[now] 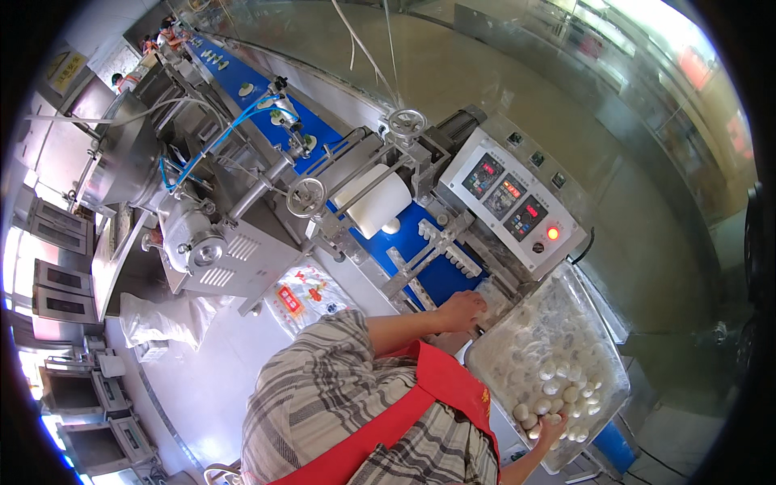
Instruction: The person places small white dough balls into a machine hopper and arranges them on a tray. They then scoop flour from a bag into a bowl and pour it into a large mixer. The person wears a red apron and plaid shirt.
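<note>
My left hand (pixel 464 311) is at the near end of a blue conveyor belt (pixel 445 276), over a flour-dusted plate. Its fingers curl downward, and whether they hold anything is hidden. My right hand (pixel 550 429) reaches into the lower part of a floured metal tray (pixel 503 351), its fingers around a white dough ball (pixel 553 418). Several more dough balls (pixel 570 394) lie grouped about it. On the belt, one dough piece (pixel 391 226) sits at the edge of a wide white roller (pixel 374 200). A toothed metal guide (pixel 448 248) spans the belt before the roller.
A control panel (pixel 512 203) with lit red displays stands right of the belt. Handwheels (pixel 306 197) flank the roller. Beyond it, a filling machine (pixel 194 236) stands beside belt-borne dough rounds (pixel 245 90) with green filling. People (pixel 170 35) work at the far end. A printed sack (pixel 309 297) lies left.
</note>
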A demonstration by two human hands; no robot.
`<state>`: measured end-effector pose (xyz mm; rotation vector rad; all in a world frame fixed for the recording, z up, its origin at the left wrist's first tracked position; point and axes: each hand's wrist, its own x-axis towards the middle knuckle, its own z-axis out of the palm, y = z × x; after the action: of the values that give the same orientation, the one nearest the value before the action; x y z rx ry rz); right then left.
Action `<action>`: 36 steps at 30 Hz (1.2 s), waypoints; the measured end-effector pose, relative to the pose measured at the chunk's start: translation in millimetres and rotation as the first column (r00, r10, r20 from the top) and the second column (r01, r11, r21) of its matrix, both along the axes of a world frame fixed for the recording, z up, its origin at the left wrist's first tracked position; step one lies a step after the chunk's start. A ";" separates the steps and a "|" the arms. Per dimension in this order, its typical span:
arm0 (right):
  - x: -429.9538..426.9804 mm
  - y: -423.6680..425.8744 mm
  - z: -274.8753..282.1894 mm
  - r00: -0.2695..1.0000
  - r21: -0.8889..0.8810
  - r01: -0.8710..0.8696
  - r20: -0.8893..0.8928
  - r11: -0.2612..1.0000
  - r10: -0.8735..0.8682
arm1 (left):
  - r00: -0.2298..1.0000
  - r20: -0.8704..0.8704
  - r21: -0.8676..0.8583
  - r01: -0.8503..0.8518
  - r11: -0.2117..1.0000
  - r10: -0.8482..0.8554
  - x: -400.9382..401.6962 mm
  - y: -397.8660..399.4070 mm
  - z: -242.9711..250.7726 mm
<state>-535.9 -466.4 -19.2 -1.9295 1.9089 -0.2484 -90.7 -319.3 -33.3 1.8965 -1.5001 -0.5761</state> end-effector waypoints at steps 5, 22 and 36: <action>-18.1 -5.9 30.4 0.745 0.311 0.428 0.410 0.849 -0.526 | 0.999 -0.046 -0.016 0.002 1.000 -0.003 5.0 0.5 -4.2; 222.2 65.1 99.4 0.408 0.194 -0.051 0.900 0.980 -0.157 | 0.319 -0.932 0.242 0.202 0.949 0.169 -23.6 -28.4 47.7; 243.9 79.7 88.6 0.537 -0.025 -0.446 0.793 0.895 0.290 | 0.158 -0.983 0.145 0.375 0.916 0.091 -13.8 -19.7 78.3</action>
<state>-292.0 -386.7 69.4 -1.6306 0.8732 -0.6419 -104.5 -339.0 45.0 0.9788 -0.6053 -1.8778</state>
